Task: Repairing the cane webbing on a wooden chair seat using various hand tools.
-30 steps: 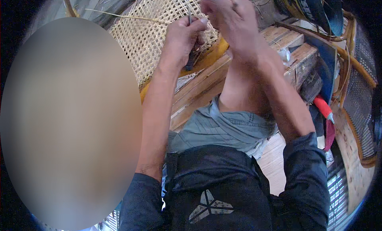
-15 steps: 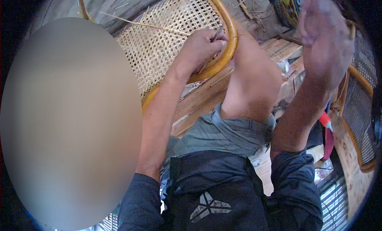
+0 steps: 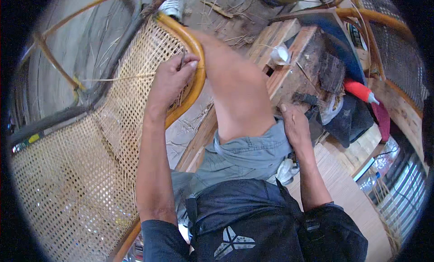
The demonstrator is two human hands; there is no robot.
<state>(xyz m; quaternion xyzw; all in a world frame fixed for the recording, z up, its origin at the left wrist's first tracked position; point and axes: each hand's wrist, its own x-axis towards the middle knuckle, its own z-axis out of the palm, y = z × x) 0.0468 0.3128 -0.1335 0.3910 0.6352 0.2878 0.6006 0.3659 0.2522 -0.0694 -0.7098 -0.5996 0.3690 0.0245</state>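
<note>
The cane-woven rattan chair takes up the left side and is bent at a crease between two woven panels. Its yellow-brown rattan rim curves round the near panel's right-hand end, making a raised border around the weave. Beyond that end, the grey floor offers open room, though loose cane strips lie scattered over it; a narrow strip of floor also shows between the rim and the bench.

The wooden bench, built of rough planks, stands right of the chair. Farther right of the chair, a second rattan chair with dark mesh and an upright blue board close off that side. The person's bare leg lies between the chair and the bench, just beside the rim.

The left hand is over the chair's woven panel, just inside the rim, its grip narrow on a thin dark tool mostly hidden by the fingers. The right hand is well apart from the chair, low beside the bench; its fingers are hidden, so I cannot tell whether its grip holds anything.

Right of the chair, past the bench, is a red bottle with a pale nozzle; nearer the chair, a small white container sits on the planks. A single cane strand runs across the chair's weave toward the left hand.
</note>
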